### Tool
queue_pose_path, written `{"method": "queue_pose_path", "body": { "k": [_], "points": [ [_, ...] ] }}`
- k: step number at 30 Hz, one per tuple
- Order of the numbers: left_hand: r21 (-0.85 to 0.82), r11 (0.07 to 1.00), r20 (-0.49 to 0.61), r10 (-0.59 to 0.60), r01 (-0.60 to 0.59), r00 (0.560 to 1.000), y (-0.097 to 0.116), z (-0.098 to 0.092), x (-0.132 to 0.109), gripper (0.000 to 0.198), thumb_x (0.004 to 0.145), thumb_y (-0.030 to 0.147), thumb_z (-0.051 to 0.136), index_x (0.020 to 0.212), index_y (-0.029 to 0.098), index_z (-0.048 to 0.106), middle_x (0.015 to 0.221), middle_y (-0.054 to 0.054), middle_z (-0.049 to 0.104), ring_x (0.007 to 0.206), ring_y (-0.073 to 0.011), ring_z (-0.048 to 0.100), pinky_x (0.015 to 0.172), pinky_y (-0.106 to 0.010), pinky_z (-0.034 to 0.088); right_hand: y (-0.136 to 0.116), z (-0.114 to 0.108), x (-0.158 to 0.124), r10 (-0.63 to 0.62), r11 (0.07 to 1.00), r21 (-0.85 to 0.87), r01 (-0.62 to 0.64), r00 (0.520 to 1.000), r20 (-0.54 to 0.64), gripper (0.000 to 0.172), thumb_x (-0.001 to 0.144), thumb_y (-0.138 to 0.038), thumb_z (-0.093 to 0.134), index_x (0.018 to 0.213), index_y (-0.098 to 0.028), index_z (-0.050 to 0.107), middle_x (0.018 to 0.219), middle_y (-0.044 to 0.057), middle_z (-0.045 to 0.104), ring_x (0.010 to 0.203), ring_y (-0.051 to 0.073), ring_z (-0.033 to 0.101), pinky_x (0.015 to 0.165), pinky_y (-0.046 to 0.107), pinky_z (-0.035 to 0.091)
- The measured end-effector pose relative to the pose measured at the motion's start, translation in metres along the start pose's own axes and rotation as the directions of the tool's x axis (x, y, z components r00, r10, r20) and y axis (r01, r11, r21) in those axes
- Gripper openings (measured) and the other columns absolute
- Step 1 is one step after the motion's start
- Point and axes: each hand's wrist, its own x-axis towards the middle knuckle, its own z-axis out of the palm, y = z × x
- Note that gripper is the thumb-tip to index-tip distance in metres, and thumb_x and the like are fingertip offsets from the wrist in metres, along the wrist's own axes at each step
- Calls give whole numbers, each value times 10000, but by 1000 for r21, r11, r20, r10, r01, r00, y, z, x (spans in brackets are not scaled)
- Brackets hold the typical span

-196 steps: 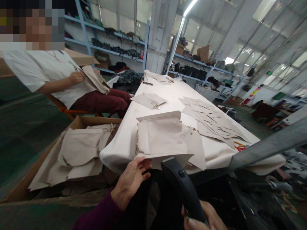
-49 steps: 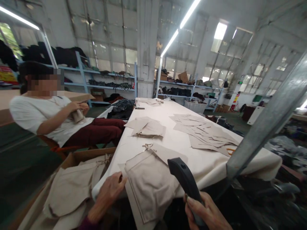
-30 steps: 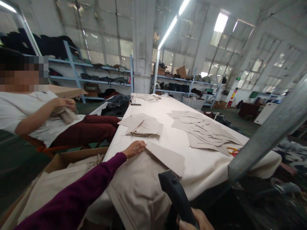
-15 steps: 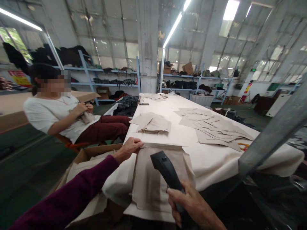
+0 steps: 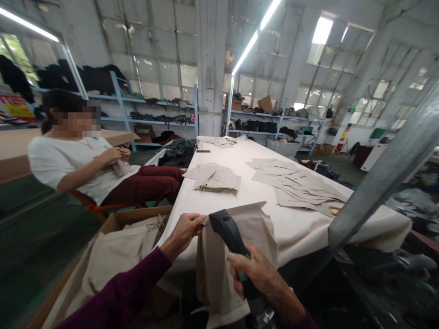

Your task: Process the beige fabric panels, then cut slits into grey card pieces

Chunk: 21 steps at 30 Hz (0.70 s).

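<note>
My left hand (image 5: 184,230), in a purple sleeve, pinches the top left corner of a beige fabric piece (image 5: 236,256) that hangs over the near edge of a long white table (image 5: 240,192). My right hand (image 5: 260,278) is wrapped round a black handheld tool (image 5: 229,235), whose head points up over the fabric. The lower part of the tool is hidden behind my hand.
A cardboard box (image 5: 113,249) of beige fabric pieces stands left of the table. More pieces lie in a small stack (image 5: 214,178) and a spread row (image 5: 298,187), with scissors (image 5: 335,209) nearby. A seated person (image 5: 85,164) handles cloth at left. A grey metal bar (image 5: 380,173) slants at right.
My left hand has drawn the fabric's top edge nearer and lifted it, so it folds over the table edge. My right hand with the black tool has moved up against the fabric.
</note>
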Motion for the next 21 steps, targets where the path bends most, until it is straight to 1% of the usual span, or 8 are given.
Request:
{"method": "queue_pose_path", "body": {
  "k": [4, 9, 12, 14, 16, 18, 20, 21],
  "points": [
    [7, 1000, -2, 8, -8, 1000, -2, 5, -6, 389, 654, 438, 702, 520, 119, 523, 480, 59, 368, 452, -45, 290, 452, -196, 235, 0, 1, -9, 15, 1000, 2, -15, 1000, -8, 273, 803, -413, 563, 717, -164, 494, 496, -56, 484, 342, 69, 444, 331, 180, 364],
    [122, 987, -53, 110, -103, 993, 3, 11, -3, 388, 655, 464, 669, 516, 128, 531, 479, 39, 415, 444, -65, 347, 450, -214, 292, -6, -9, -9, -92, 995, 38, 96, 991, -99, 315, 793, -454, 577, 697, -167, 493, 482, -59, 470, 349, 79, 445, 330, 190, 372],
    [203, 959, -145, 227, -195, 963, 22, 8, 17, 381, 630, 468, 663, 505, 134, 527, 453, 42, 406, 423, -69, 345, 432, -222, 290, -12, -25, -23, -87, 994, 56, 97, 983, -160, 332, 795, -474, 582, 705, -166, 493, 462, -60, 467, 342, 76, 435, 333, 186, 358],
    [238, 939, -187, 296, -249, 937, 44, 6, 34, 348, 633, 450, 659, 542, 128, 562, 469, 39, 431, 436, -79, 372, 441, -227, 298, -16, -37, -39, -103, 992, 51, 114, 978, -183, 349, 808, -477, 574, 681, -162, 494, 438, -59, 454, 337, 72, 423, 337, 184, 351],
    [388, 848, -224, 467, -361, 856, 73, 7, 50, 319, 681, 424, 628, 577, 125, 596, 494, 31, 458, 467, -95, 410, 464, -237, 312, -18, -48, -56, -125, 990, 32, 134, 971, -202, 360, 823, -477, 563, 668, -158, 499, 437, -53, 452, 341, 71, 420, 346, 189, 355],
    [596, 655, -205, 683, -464, 701, 104, 14, 59, 316, 753, 403, 575, 596, 132, 614, 518, 22, 477, 507, -114, 441, 500, -254, 333, -17, -55, -71, -137, 989, 17, 144, 965, -225, 361, 828, -479, 561, 682, -154, 507, 464, -49, 457, 349, 70, 422, 355, 195, 361],
    [689, 505, -151, 802, -521, 577, 130, 26, 59, 295, 807, 387, 536, 674, 145, 640, 601, 7, 543, 588, -135, 500, 580, -277, 385, -15, -60, -83, -129, 991, 11, 135, 961, -245, 359, 829, -488, 561, 715, -151, 514, 493, -46, 461, 355, 68, 422, 360, 197, 359],
    [689, 471, -129, 827, -550, 547, 140, 33, 56, 270, 823, 375, 530, 719, 156, 647, 675, -1, 586, 659, -145, 539, 646, -288, 413, -13, -61, -87, -118, 992, 13, 125, 959, -257, 369, 828, -501, 557, 719, -151, 512, 501, -44, 459, 359, 67, 421, 362, 197, 359]
  ]
}}
